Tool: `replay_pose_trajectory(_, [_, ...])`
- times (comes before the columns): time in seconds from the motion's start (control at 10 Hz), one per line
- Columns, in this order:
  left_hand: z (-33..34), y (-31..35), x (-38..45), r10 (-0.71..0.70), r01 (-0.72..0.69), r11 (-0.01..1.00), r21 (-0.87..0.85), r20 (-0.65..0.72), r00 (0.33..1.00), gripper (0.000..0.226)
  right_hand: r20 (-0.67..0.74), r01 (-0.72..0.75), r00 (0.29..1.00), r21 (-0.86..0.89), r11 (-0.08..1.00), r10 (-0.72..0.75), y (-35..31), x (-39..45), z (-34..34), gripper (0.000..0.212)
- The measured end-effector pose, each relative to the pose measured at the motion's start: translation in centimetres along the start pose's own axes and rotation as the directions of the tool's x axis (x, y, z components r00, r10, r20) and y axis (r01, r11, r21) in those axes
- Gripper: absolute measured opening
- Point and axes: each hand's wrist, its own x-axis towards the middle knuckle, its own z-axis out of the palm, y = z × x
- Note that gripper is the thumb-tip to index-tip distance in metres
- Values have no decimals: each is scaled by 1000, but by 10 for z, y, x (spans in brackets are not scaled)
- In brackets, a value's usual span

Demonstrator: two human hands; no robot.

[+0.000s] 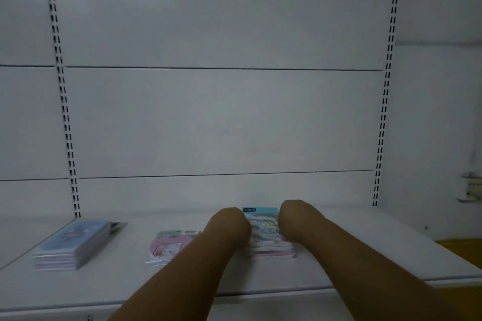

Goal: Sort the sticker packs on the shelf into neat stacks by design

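Three stacks (71,245) side by side on shelf (130,292)

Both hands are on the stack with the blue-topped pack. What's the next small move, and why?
Probably squeeze inward and tap the blue-topped stack square. The left hand and right hand flank its two sides, and the pink packs at its bottom stick out toward the front and right. The pink pack beside it lies apart, and the blue stack at far left looks tidy already.
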Motion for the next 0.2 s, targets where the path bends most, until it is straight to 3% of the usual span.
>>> replay_pose_trajectory(0.1, [-5, -21, -10, -13, 3, 996, -84, -124, 992, 29, -180, 25, 984, 87, 996, -9, -24, -16, -12, 23])
replay_pose_trajectory(0.2, [-14, -54, -30, 29, -56, 993, -102, -255, 967, 29, -420, 145, 905, 152, 978, -69, -60, -34, -14, 30])
